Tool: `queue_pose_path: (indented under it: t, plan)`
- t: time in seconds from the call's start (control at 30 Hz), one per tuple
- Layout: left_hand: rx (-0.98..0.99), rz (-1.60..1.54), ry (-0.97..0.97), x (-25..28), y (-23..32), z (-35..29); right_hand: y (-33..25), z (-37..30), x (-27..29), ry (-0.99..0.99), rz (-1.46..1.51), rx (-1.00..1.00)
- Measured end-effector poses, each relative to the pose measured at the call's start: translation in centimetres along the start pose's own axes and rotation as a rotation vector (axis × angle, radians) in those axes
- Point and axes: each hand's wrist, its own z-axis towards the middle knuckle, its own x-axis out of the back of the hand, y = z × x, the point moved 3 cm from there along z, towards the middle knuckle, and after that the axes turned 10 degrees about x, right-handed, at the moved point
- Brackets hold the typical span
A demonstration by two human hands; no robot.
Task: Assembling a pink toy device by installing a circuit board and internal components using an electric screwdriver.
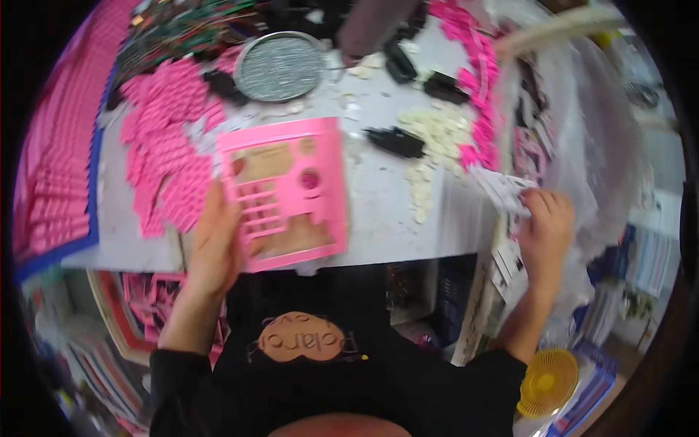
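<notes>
My left hand (216,240) grips the left edge of a pink plastic panel (333,189), holding it tilted over the front of the white table. The panel has a grid of small openings and a few larger windows. Off to the right, my right hand (547,226) pinches a thin white flat piece (499,188) by its right end, beside a clear plastic bag (593,131). Blur hides the detail on that piece. A black part (397,141) lies on the table between the hands, next to scattered cream-coloured small pieces (440,135).
Pink button strips (171,109) are heaped left of the panel, beside a blue-edged tray (93,189) of pink sheets. Behind stand a round tin (280,67) of silvery bits and tangled wires (182,33). Bright pink pieces (480,87) line the right. Below left, a box (109,320) contains pink frames.
</notes>
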Motion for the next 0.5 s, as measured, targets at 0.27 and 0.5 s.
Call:
queue_pose_path:
  t: [0.27,0.5]
  plan:
    - [0.137,-0.279,-0.278,-3.6,0.9,0.4,-20.4,11.9,1.9,0.230,0.384,0.914]
    - [0.190,-0.272,-0.196,0.8,0.4,-0.5,-16.2,11.1,-4.2,0.305,0.927,0.128]
